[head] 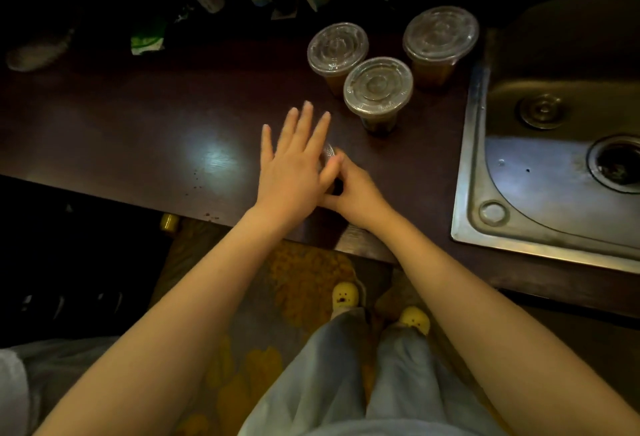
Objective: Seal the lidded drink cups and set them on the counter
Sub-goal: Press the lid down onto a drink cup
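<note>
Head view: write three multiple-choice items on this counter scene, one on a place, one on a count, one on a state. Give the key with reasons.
1. Where is the sink relative to the lidded cups?
A. to their right
B. to their left
C. behind them

2. How many lidded cups stand clear of the hands?
A. one
B. three
C. five

3. What is the left hand doing?
A. gripping a bottle
B. hanging off the counter
C. lying flat, fingers spread, over a cup

Key:
1 A, the steel basin fills the right side.
2 B, cups at and.
3 C, the palm covers a lid rim while the right hand wraps the cup's side.
</note>
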